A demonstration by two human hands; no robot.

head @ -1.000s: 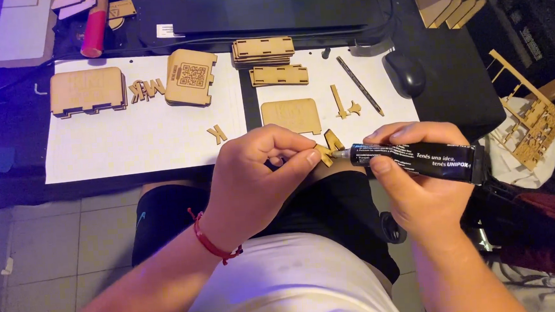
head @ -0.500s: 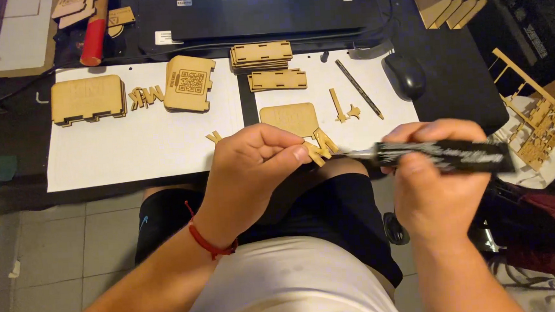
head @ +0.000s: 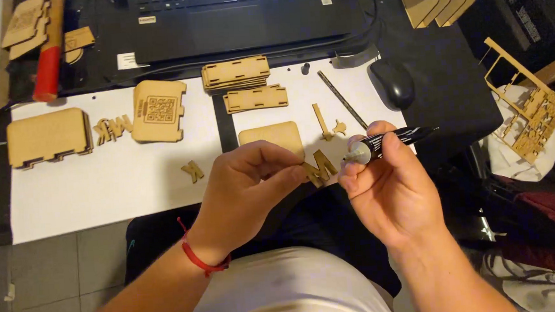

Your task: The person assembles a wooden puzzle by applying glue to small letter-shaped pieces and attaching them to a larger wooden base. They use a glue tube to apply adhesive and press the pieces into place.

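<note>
Worktop (head: 101, 205) w/ white paper sheets, laptop (head: 243, 17) far side. Right hand (head: 392, 191) grips a black glue tube (head: 389, 141), now tipped nozzle-first toward the piece vs. lying level before. Left hand (head: 247, 190) pinches a wooden M letter (head: 319, 168), centre-near, just beside the nozzle. Glue looks about to meet wood.

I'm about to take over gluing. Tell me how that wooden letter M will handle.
The wooden letter M, pinched in the left hand, looks thin and flat: probably stiff and very light. Its narrow strokes may snap if squeezed. Laid flat, it shouldn't roll.
</note>
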